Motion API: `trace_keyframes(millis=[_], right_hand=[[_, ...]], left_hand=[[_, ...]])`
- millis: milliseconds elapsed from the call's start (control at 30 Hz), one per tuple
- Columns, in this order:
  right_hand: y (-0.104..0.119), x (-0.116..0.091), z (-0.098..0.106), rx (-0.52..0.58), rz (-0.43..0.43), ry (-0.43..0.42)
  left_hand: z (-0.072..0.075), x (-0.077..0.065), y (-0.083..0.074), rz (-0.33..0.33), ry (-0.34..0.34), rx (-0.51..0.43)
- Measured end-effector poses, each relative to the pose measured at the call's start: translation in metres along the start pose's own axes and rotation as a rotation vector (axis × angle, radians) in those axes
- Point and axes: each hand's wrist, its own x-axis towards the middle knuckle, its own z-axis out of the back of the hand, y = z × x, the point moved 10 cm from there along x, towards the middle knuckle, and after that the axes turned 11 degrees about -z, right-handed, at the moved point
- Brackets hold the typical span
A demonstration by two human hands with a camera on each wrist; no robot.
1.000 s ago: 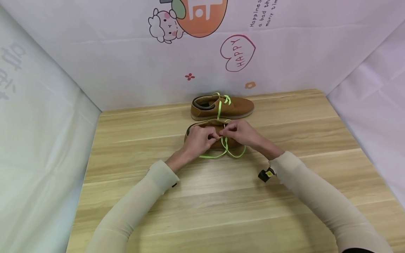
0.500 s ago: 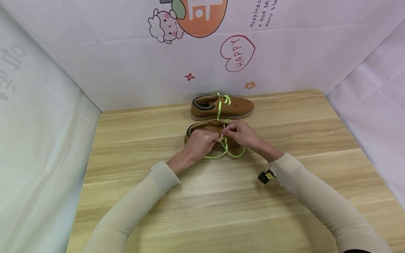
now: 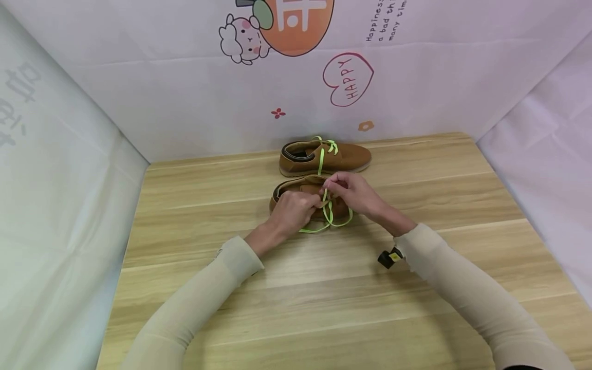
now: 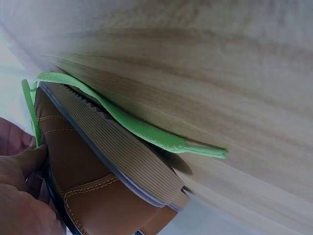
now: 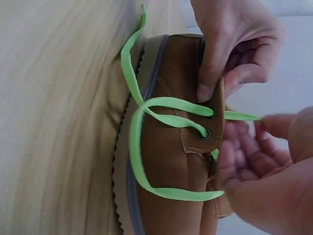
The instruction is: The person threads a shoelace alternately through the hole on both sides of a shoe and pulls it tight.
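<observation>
A brown leather shoe [image 5: 168, 169] with a bright green lace stands in front of me, toe to the right. My left hand [image 3: 291, 209] pinches its near eyelet flap [image 5: 198, 145], thumb on the outer face just beside the top eyelet. The lace [image 5: 171, 104] passes through that eyelet, and my right hand [image 3: 355, 193] pinches the short length [image 5: 243, 116] coming out on the inner side. A loose loop of it hangs over the shoe's near side. In the left wrist view the lace's tipped end [image 4: 205, 151] lies along the sole.
A matching brown shoe [image 3: 352, 156], its green lace tied in a bow, stands right behind the first one, close to the white printed backdrop [image 3: 185, 103]. Both rest on a wood-grain tabletop [image 3: 296, 303]. White cloth [image 3: 51, 169] hangs at the sides.
My right hand has risen slightly, drawing lace through the eyelet, and the loop at the shoe's near side has shrunk. My left fingers have shifted onto the flap, lower over the shoe.
</observation>
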Motion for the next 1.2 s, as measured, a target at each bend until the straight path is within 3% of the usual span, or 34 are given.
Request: trace_keyframes(millis=[367,833,1200], right_hand=[[0.028,-0.006,0.015,0.160,0.122,-0.035],[0.090,-0.017,0.034,0.200,0.156,-0.065],[0.142,-0.037,0.032,0.128,0.271,-0.056]], left_hand=[[-0.003,-0.004,0.010,0.093,0.005,-0.058],[-0.003,-0.003,0.014,0.112,-0.005,-0.078],[-0.002,-0.004,0.015,0.127,-0.007,-0.106]])
